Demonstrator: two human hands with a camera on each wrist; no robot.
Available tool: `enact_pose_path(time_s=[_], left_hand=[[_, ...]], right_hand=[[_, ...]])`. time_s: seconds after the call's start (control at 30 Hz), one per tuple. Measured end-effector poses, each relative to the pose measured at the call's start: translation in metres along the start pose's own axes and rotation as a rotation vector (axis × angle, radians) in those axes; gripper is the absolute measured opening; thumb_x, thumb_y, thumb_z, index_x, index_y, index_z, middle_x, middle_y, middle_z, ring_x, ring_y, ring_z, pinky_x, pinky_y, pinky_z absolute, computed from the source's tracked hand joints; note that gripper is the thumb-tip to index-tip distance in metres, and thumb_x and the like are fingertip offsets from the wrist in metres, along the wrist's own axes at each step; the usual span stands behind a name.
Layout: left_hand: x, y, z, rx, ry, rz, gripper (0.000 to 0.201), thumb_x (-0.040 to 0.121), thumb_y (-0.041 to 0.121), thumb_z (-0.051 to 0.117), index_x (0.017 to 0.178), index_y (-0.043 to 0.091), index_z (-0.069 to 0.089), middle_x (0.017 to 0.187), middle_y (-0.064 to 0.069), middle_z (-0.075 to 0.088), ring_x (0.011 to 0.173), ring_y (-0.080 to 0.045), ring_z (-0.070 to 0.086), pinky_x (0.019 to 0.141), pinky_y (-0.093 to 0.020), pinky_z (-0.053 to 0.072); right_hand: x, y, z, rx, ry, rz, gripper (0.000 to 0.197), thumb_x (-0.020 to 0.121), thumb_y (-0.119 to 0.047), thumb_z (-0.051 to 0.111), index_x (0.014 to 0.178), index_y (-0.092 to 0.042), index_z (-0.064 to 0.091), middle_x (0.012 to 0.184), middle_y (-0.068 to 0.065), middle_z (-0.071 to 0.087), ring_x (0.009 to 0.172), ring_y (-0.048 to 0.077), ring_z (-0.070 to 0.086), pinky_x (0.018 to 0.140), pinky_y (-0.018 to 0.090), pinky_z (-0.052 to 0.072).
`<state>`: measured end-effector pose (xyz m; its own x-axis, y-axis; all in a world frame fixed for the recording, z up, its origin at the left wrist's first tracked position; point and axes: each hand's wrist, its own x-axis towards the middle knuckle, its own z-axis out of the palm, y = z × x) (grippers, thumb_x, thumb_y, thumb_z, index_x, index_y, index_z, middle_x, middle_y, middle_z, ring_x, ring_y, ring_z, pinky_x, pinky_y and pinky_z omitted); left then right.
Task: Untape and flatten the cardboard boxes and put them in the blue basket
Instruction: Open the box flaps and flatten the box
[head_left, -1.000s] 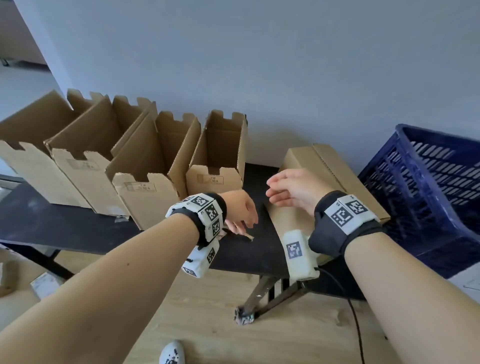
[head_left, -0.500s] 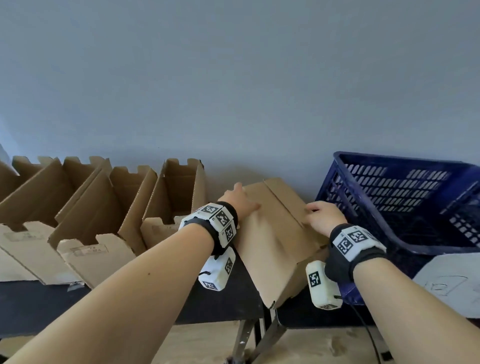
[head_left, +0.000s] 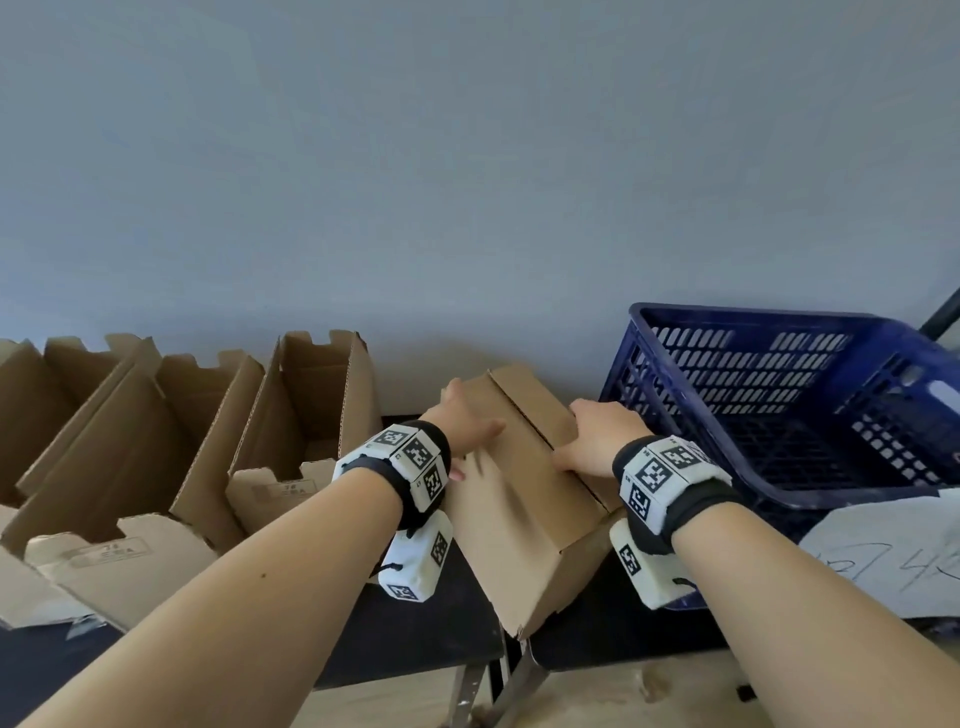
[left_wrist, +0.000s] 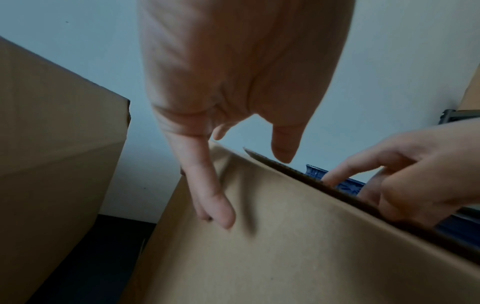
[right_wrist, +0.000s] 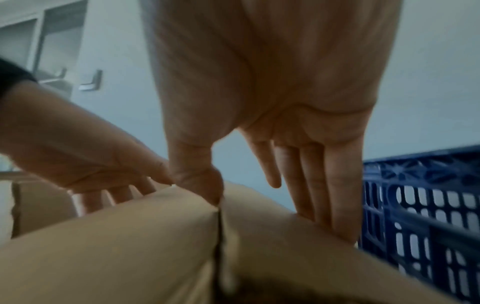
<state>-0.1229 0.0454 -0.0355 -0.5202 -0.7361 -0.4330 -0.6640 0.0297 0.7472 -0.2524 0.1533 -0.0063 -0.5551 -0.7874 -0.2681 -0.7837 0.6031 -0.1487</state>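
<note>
Both hands hold the closed cardboard box (head_left: 519, 499) tilted on the desk (head_left: 426, 639) edge — left hand (head_left: 462, 423) flat on top, right hand (head_left: 597, 441) fingers straight along its seam; blue basket (head_left: 810, 415) lies just right.

open boxes (head_left: 156, 457) left — basket (head_left: 810, 415) right of box (head_left: 519, 499)

Both hands now on closed box (head_left: 519, 499): left hand (head_left: 462, 426) moved off worktop onto its top, right hand (head_left: 597, 441) at the flap seam; box tilted up.
</note>
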Motion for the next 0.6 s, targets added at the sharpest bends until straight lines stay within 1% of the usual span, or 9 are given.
enact_pose_path(time_s=[0.07, 0.13, 0.2, 0.23, 0.3, 0.37, 0.4, 0.5, 0.6], left_hand=[[0.0, -0.001, -0.001, -0.002, -0.001, -0.004, 0.088, 0.089, 0.037, 0.059, 0.149, 0.027, -0.003, 0.124, -0.014, 0.05, 0.095, -0.032, 0.063, 0.072, -0.048, 0.058], [0.0, -0.002, -0.003, 0.002, 0.0, -0.009, 0.088, 0.088, 0.038, 0.059, 0.149, 0.026, -0.002, 0.127, -0.014, 0.049, 0.096, -0.032, 0.062, 0.073, -0.049, 0.058], [0.001, -0.002, -0.005, 0.039, 0.013, 0.007, 0.09, 0.087, 0.039, 0.059, 0.15, 0.023, -0.004, 0.13, -0.014, 0.05, 0.1, -0.032, 0.06, 0.079, -0.048, 0.057], [0.001, -0.002, -0.006, 0.074, 0.025, 0.017, 0.094, 0.086, 0.042, 0.059, 0.15, 0.021, -0.006, 0.133, -0.014, 0.049, 0.105, -0.032, 0.059, 0.084, -0.046, 0.056], [0.0, -0.001, -0.007, 0.134, 0.041, 0.017, 0.103, 0.081, 0.052, 0.062, 0.15, 0.02, -0.007, 0.14, -0.015, 0.044, 0.118, -0.032, 0.053, 0.093, -0.043, 0.051], [-0.005, 0.001, -0.007, 0.151, 0.06, 0.014, 0.112, 0.074, 0.06, 0.066, 0.15, 0.022, -0.006, 0.143, -0.015, 0.039, 0.121, -0.032, 0.05, 0.095, -0.042, 0.049], [-0.007, 0.003, -0.006, 0.155, 0.083, 0.018, 0.116, 0.071, 0.061, 0.068, 0.15, 0.024, -0.007, 0.145, -0.016, 0.035, 0.122, -0.033, 0.049, 0.096, -0.042, 0.049], [-0.015, 0.008, -0.006, 0.167, 0.176, 0.04, 0.125, 0.068, 0.054, 0.075, 0.148, 0.028, -0.017, 0.149, -0.018, 0.018, 0.13, -0.036, 0.04, 0.101, -0.042, 0.041], [-0.023, 0.008, -0.01, 0.16, 0.209, 0.06, 0.12, 0.072, 0.04, 0.073, 0.146, 0.03, -0.021, 0.146, -0.017, 0.016, 0.125, -0.037, 0.042, 0.098, -0.041, 0.043]], right_hand=[[-0.001, -0.002, -0.004, 0.049, 0.014, -0.013, 0.052, 0.085, -0.031, 0.051, 0.132, -0.012, 0.039, 0.116, 0.013, 0.058, 0.103, 0.032, 0.056, 0.075, 0.032, 0.045], [-0.001, -0.003, -0.01, 0.149, 0.044, -0.023, 0.047, 0.084, -0.019, 0.047, 0.13, -0.012, 0.041, 0.108, 0.013, 0.059, 0.1, 0.031, 0.055, 0.077, 0.033, 0.047], [-0.003, -0.004, -0.013, 0.21, 0.028, -0.016, 0.012, 0.081, -0.007, 0.048, 0.094, -0.008, 0.049, 0.091, 0.008, 0.056, 0.091, 0.028, 0.053, 0.068, 0.03, 0.044], [-0.005, -0.003, -0.013, 0.24, 0.018, -0.006, 0.006, 0.081, -0.003, 0.048, 0.078, -0.009, 0.046, 0.083, 0.006, 0.053, 0.088, 0.027, 0.052, 0.062, 0.028, 0.04], [-0.007, -0.004, -0.011, 0.316, 0.027, -0.007, 0.019, 0.08, 0.0, 0.048, 0.066, -0.012, 0.043, 0.077, 0.006, 0.055, 0.086, 0.027, 0.054, 0.063, 0.028, 0.042], [-0.01, -0.006, -0.009, 0.353, 0.094, -0.033, 0.022, 0.082, -0.003, 0.047, 0.064, -0.015, 0.043, 0.076, 0.004, 0.057, 0.087, 0.028, 0.056, 0.072, 0.03, 0.044], [-0.013, -0.008, -0.009, 0.352, 0.129, -0.042, 0.025, 0.085, -0.006, 0.046, 0.064, -0.017, 0.039, 0.073, 0.001, 0.052, 0.085, 0.027, 0.053, 0.072, 0.03, 0.04], [-0.022, -0.014, -0.012, 0.347, 0.217, -0.097, 0.032, 0.094, -0.012, 0.039, 0.065, -0.017, 0.027, 0.069, -0.001, 0.037, 0.074, 0.023, 0.041, 0.063, 0.031, 0.031], [-0.028, -0.015, -0.013, 0.4, 0.252, -0.145, 0.032, 0.095, -0.012, 0.039, 0.066, -0.016, 0.026, 0.068, 0.001, 0.034, 0.061, 0.016, 0.033, 0.053, 0.028, 0.023]])
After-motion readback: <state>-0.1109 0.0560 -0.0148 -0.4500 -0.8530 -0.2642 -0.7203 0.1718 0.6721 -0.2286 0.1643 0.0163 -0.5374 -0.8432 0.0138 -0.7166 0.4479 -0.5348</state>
